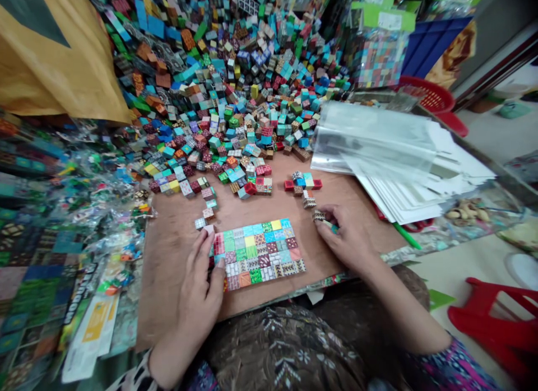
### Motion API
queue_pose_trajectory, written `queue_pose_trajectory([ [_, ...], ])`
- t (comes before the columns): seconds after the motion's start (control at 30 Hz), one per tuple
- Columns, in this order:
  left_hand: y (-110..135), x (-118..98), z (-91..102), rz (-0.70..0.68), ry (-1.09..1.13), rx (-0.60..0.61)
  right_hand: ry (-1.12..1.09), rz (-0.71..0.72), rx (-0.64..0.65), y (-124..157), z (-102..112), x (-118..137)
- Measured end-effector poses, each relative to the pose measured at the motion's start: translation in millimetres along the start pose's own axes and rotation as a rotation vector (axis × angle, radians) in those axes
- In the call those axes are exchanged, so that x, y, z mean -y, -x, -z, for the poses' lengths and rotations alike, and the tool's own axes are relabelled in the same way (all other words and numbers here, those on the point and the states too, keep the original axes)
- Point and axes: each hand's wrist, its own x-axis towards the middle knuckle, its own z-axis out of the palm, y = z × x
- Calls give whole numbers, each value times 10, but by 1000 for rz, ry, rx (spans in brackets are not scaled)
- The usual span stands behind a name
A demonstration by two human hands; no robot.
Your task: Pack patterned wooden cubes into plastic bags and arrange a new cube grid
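My left hand (200, 284) lies against the left edge of a flat block of small patterned cubes (257, 254), its thumb over the lower left corner and its fingertips near the upper left corner. The block is set out in tight rows on a wooden board (180, 262). My right hand (345, 238) is to the right of the block, pinching a small brown patterned cube (319, 215) between its fingers. A teal piece shows just behind that cube, partly hidden. A short cluster of loose red, teal and patterned cubes (301, 184) sits above my right hand.
A large heap of multicoloured cubes (235, 94) rises behind the board. Plastic sleeves and white sheets (399, 156) lie to the right, with a green pen (407, 236) at their edge. Packets crowd the left side. Red stools (496, 324) stand on the floor at right.
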Motion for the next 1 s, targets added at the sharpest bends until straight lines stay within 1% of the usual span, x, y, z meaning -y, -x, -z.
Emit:
queue_pose_trajectory([
  [0.1,-3,-1,-1,-3,1,-2,8,-3,-1,2,-1,2],
  [0.27,-2,2,-1,-1,-10,0,35,-86,11,-18,-11,39],
  [0.37,-3,-3,2,-8,-4,-6,55,-99,3,-24,-23,44],
  [0.47,-5,-11,5,-9,1,-1,57,-64,-3,-11,-25,25],
  [0.63,1,-17,1,-7,-1,5,40,49,-6,24,-13,-14],
  [0.73,3,-14,-3,-9,-5,5,-7,66,-14,34,-9,-20],
  [0.83,1,-10,-3,-14,-11,-2,-54,104,6,49,9,-23],
  [1.0,0,-6,0,-20,-13,2,8,120,44,118,74,-75],
])
